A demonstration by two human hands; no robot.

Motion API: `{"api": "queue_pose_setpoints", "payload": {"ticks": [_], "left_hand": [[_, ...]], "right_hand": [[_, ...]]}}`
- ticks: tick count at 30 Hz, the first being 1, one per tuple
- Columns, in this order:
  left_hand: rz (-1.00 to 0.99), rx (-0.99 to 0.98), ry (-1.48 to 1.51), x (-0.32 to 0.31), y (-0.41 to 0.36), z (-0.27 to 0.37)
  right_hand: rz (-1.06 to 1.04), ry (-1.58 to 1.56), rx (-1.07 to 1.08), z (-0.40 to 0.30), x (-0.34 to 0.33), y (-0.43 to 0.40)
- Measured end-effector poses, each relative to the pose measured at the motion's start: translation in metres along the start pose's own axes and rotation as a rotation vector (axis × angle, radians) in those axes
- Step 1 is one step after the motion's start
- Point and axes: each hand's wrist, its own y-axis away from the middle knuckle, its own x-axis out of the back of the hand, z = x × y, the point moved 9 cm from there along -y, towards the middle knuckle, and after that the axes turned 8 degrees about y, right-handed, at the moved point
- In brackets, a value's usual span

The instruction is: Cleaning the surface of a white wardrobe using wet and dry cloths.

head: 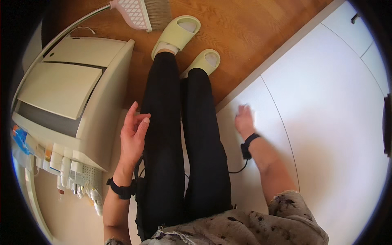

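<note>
My left hand [134, 134] is held out beside my left leg, palm turned inward. Its fingers are apart and hold nothing. My right hand [245, 119] hangs in front of a white cabinet panel [263, 122]; it is blurred and its fingers look curled. Whether it touches the panel I cannot tell, and no object shows in it. Black straps circle both wrists, and a cable [240, 170] runs from the right one. Between my hands are my legs in black trousers [165, 128], with pale yellow slippers [177, 33] on my feet.
To the left stands a cream drawer cabinet [104, 101] with toiletry bottles [65, 171] on it. A pink broom [131, 12] lies along its far side, bristles over the wood floor [245, 27]. White cabinet doors [318, 79] with a dark handle [354, 18] line the right.
</note>
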Motion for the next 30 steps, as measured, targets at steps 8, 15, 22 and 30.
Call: {"api": "queue_pose_setpoints", "payload": {"ticks": [8,15,22,30], "left_hand": [[-0.029,-0.039,0.077,-0.015,0.001,-0.003],[0.002,-0.033,0.023,-0.001,-0.007,-0.017],[0.022,-0.032,-0.028,0.017,0.006,-0.020],[0.030,-0.002,0.010,0.002,-0.001,-0.015]], "right_hand": [[0.266,-0.171,-0.149,0.131,0.001,-0.029],[0.312,0.061,-0.229,0.094,0.003,-0.040],[-0.194,-0.225,0.228,-0.055,-0.025,0.034],[0.253,-0.157,-0.296,0.085,0.032,-0.043]]}}
